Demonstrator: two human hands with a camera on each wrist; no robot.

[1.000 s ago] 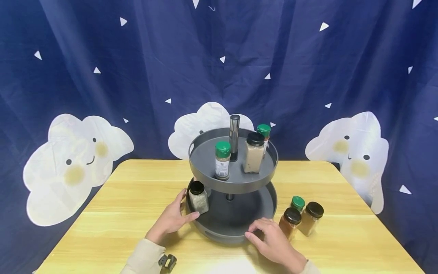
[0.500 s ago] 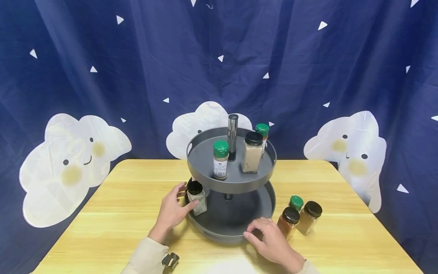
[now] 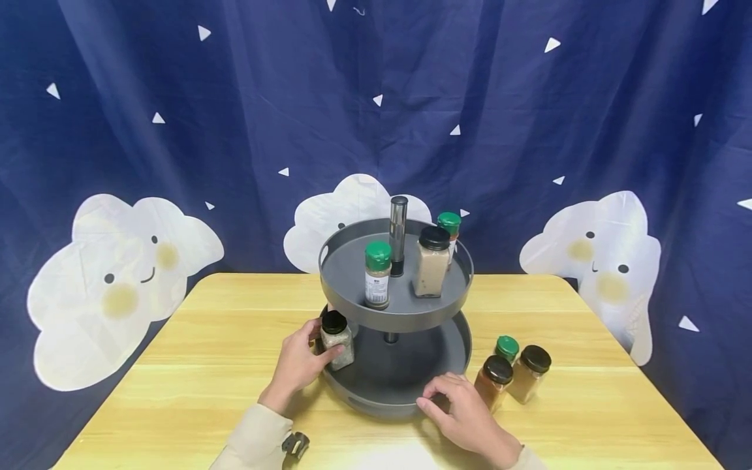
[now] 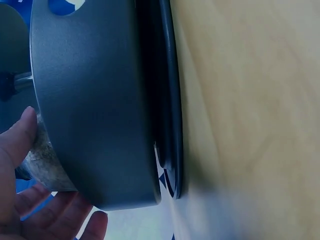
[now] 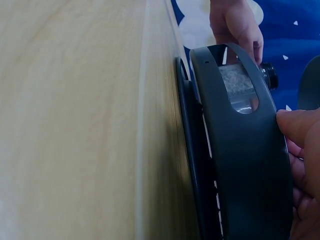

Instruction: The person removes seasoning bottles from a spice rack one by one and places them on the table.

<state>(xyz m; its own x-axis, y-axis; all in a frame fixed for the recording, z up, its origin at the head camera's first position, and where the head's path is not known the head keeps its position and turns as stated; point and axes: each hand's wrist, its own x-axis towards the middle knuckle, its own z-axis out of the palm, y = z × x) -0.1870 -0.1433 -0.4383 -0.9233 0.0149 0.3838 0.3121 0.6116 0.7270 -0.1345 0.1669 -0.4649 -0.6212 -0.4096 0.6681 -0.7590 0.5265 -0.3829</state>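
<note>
My left hand (image 3: 298,359) grips a square clear jar (image 3: 337,348) with a black lid and pale, greyish contents, thumb on its near side and fingers round the far side. The jar stands at the left of the lower tray of a dark grey two-tier rotating rack (image 3: 388,409). Seen from the right wrist, the jar (image 5: 237,82) shows through a handle slot in the tray wall. My right hand (image 3: 461,411) holds the front right rim of that lower tray, its thumb (image 5: 295,122) at the edge and its curled fingers inside. The left wrist view shows the tray wall (image 4: 95,105) close up.
On the upper tray (image 3: 399,320) stand a green-capped spice bottle (image 3: 377,287), a black-lidded jar of beige powder (image 3: 431,269) and another green-capped bottle (image 3: 450,225). Right of the rack, a reddish jar (image 3: 491,388), a brown jar (image 3: 525,382) and a green-capped bottle (image 3: 506,347) stand on the wooden table (image 3: 587,418).
My left hand has closed in on the jar, its thumb moving from beside the jar's base up onto its side. The right hand stays at the rim. The head view has shifted slightly.
</note>
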